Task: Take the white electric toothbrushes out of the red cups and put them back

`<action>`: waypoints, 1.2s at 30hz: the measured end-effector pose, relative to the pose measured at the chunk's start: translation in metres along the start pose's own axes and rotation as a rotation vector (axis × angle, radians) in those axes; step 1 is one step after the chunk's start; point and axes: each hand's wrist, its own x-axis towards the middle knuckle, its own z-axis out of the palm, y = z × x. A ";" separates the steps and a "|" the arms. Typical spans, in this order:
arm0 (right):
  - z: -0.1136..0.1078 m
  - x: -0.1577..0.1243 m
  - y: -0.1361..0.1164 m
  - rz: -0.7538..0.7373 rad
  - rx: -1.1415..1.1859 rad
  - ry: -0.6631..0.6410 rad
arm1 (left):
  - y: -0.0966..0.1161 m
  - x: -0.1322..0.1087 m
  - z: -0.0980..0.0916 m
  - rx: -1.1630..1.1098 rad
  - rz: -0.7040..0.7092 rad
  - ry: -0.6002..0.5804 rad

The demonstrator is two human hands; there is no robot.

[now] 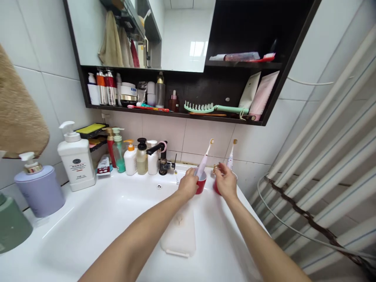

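Observation:
My left hand (188, 183) is closed on the side of a red cup (201, 185) at the sink's back right. A pale purple electric toothbrush (202, 165) leans in that cup, bristles up. Beside it, my right hand (226, 181) is closed on a second red cup (216, 188), mostly hidden behind the hand. Another electric toothbrush (230, 157), white and lilac, stands in that one. Something small and gold (216, 168) shows by my right fingertips; I cannot make out what it is.
A whitish translucent case (179, 231) lies in the white sink (96, 227). The black faucet (162, 158) and several pump bottles (142, 156) line the back edge. Above hangs a dark mirror cabinet (202, 92) with toiletries. White pipes (320, 129) run along the right.

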 end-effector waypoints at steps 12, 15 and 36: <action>0.035 -0.104 -0.012 0.107 0.123 -0.443 | 0.009 -0.128 -0.005 0.024 -0.163 -0.070; 0.035 -0.110 -0.018 0.104 0.123 -0.446 | 0.009 -0.135 -0.002 0.018 -0.161 -0.064; 0.000 -0.098 -0.068 0.481 0.686 -0.426 | 0.019 -0.132 -0.015 -1.508 -0.400 -0.229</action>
